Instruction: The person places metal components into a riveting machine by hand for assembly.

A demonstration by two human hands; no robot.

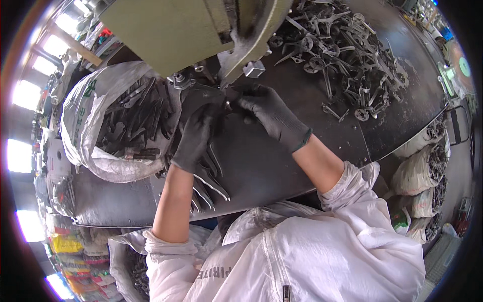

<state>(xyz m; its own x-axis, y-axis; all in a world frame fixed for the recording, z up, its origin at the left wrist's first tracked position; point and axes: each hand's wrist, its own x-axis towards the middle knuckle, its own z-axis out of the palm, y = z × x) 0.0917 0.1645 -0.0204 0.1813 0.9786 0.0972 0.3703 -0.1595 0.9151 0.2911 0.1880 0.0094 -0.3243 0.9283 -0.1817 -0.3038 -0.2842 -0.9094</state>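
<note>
A workshop with a dark, smooth table (261, 173), its edges bowed by the lens. Beyond the left edge, a row of windows (21, 156) glares white, brightening that side of the room. Colourful sacks (68, 244) are piled past the front left corner. Beyond the right edge is a grey floor (457, 168), with what looks like a pale green fan (463, 67) near the far right corner.

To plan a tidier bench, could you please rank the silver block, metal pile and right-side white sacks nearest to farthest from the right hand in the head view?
1. Silver block, just above the right hand.
2. Metal pile, upper right on the table.
3. White sacks, past the table's right edge.
</note>
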